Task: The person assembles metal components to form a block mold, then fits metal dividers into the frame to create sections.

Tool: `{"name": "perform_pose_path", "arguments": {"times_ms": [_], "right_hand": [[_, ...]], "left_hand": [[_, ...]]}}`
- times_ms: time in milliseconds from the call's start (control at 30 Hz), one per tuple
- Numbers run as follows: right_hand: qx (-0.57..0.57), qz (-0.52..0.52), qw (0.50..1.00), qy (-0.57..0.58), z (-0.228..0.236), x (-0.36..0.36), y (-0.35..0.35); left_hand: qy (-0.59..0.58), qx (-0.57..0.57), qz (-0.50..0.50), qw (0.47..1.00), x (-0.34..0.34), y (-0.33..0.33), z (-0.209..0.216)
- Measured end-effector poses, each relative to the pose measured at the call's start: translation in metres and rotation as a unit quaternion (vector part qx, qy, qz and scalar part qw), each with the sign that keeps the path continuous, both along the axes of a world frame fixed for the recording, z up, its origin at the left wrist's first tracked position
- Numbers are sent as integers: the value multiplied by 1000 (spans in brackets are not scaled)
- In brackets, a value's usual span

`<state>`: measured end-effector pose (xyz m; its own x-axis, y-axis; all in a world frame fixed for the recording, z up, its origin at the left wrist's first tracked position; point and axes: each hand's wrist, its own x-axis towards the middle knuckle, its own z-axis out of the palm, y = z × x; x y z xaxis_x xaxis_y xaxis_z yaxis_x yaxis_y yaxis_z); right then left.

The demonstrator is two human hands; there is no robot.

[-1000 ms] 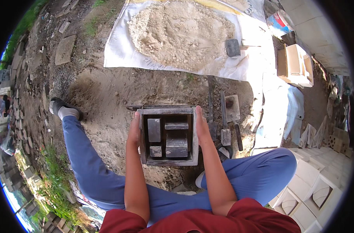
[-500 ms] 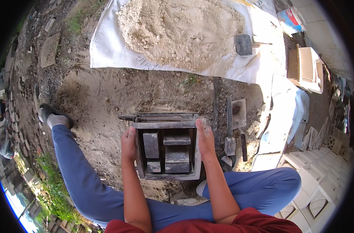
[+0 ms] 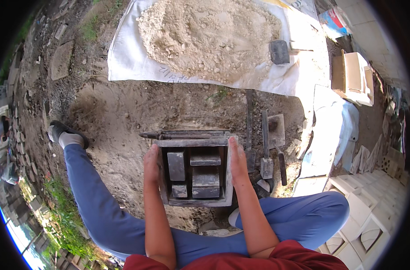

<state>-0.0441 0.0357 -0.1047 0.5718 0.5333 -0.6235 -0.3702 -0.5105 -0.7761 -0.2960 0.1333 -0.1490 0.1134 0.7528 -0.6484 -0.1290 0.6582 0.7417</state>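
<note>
Between my hands is a grey, dusty rectangular mold box [image 3: 193,143] with raised dark blocks [image 3: 206,183] inside it, split by deep gaps. My left hand [image 3: 151,164] presses along its left outer wall. At the right wall, my right hand [image 3: 237,158] grips the far corner, its thumb up by the rim and its fingers mostly hidden outside. Just beyond the far wall lies a dark metal bar [image 3: 150,135], close against the box.
To the right lie a hammer-like tool [image 3: 266,167], a flat square plate [image 3: 277,130] and a dark-handled tool [image 3: 282,168]. Ahead, pale sandy powder [image 3: 209,38] is heaped on a white sheet [image 3: 124,58] with a scoop [image 3: 279,52]. Stacked pale blocks [image 3: 367,198] stand at right.
The whole view has shifted slightly. Both hands stay at the sides of the mold box, the left one's fingers looking a little straighter against the wall.
</note>
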Motion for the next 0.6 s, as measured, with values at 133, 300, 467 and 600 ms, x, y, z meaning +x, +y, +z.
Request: {"name": "perform_pose_path", "arguments": {"times_ms": [133, 300, 467, 600], "right_hand": [[21, -15, 1000, 13, 5, -2, 3], [16, -14, 1000, -19, 2, 0, 2], [-26, 5, 998, -50, 5, -3, 2], [-48, 14, 997, -66, -16, 7, -9]], "left_hand": [[-6, -8, 3, 1000, -4, -2, -9], [-23, -4, -9, 1000, 3, 0, -8], [-21, 30, 16, 999, 0, -1, -16], [69, 55, -41, 995, 18, 3, 9]]}}
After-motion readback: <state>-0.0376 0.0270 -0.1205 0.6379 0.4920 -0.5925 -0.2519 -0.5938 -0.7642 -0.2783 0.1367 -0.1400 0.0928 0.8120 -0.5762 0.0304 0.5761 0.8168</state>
